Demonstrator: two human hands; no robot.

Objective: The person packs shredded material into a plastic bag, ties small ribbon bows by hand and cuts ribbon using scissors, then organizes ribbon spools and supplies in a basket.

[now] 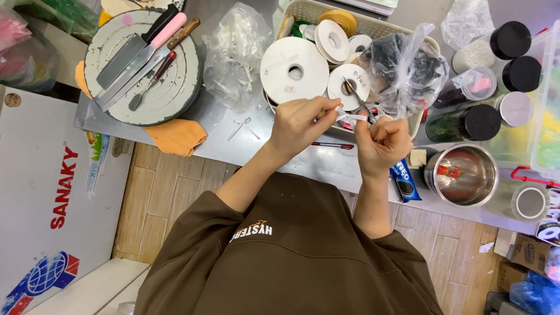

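Both hands pinch a short white ribbon (348, 116) between them above the steel counter (291, 157). The left hand (298, 124) is curled, its thumb and fingertips pressed on the ribbon's left end. The right hand (382, 143) is closed in a loose fist around the right end and also grips scissors (359, 100), whose blades point up and away over the ribbon. Both forearms rise from brown sleeves and meet in front of the chest. The ribbon hangs in the gap between the two grips, just in front of a basket (303, 11) full of white ribbon rolls (294, 70). A finished white bow (242, 124) lies on the counter left of the left hand.
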